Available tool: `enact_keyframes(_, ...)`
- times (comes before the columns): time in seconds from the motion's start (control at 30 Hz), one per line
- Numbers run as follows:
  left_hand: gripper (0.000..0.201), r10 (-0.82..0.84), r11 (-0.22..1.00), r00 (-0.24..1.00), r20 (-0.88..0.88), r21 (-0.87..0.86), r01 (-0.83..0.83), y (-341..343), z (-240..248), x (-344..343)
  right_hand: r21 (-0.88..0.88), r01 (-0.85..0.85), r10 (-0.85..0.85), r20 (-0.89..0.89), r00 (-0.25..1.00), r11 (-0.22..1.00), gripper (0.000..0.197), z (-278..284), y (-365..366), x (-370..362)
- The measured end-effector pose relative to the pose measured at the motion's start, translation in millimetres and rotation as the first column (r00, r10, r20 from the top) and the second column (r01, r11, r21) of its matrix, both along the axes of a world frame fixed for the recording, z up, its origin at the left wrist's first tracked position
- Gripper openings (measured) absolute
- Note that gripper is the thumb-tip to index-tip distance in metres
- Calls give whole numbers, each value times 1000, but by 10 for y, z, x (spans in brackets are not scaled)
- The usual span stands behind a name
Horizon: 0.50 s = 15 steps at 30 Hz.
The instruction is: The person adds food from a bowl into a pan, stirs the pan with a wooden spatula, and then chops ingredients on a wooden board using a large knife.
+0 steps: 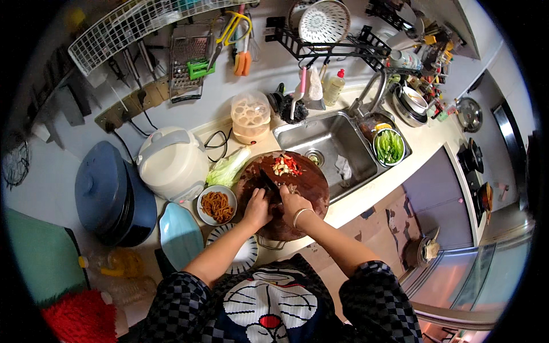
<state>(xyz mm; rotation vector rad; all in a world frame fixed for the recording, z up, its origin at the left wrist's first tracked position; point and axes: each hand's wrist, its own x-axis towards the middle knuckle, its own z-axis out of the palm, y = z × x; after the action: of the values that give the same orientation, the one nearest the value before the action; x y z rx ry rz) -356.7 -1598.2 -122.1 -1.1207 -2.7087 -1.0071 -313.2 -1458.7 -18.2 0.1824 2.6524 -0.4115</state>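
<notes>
On a round dark wooden chopping board [313,191] on the counter, both my hands are at work. My right hand [295,207] is closed round the handle of a dark-bladed knife [268,181], whose blade slants up and left. My left hand [258,210] is beside the blade, its fingers curled down against the board; what they hold, if anything, is hidden. Small brownish bits [292,188] lie by my right fingers. At the board's far side is a pile of chopped red chili and pale pieces [287,165].
Left of the board are a leafy cabbage [230,167], a bowl of brown strips [217,207], a striped plate [247,255], a blue dish [180,235] and a rice cooker [173,163]. A sink [337,128] and a bowl of cut greens [389,147] are to the right.
</notes>
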Motion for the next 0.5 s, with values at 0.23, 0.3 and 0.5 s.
enact_keyframes(0.23, 40, 22, 995, 999, 24, -96, -20, 26, 47, -7, -1, 31, -31, 59, 998, 1000, 54, -16, 92, 73)
enact_keyframes(0.3, 39, 29, 997, 999, -32, -75, -31, 1, -18, -8, -24, 37, -35, 70, 997, 999, 55, -16, 50, 51)
enact_keyframes(0.5, 36, 138, 977, 990, -20, -162, -139, -62, -4, -375, -31, 26, -30, -152, 988, 999, 48, -348, -89, -192)
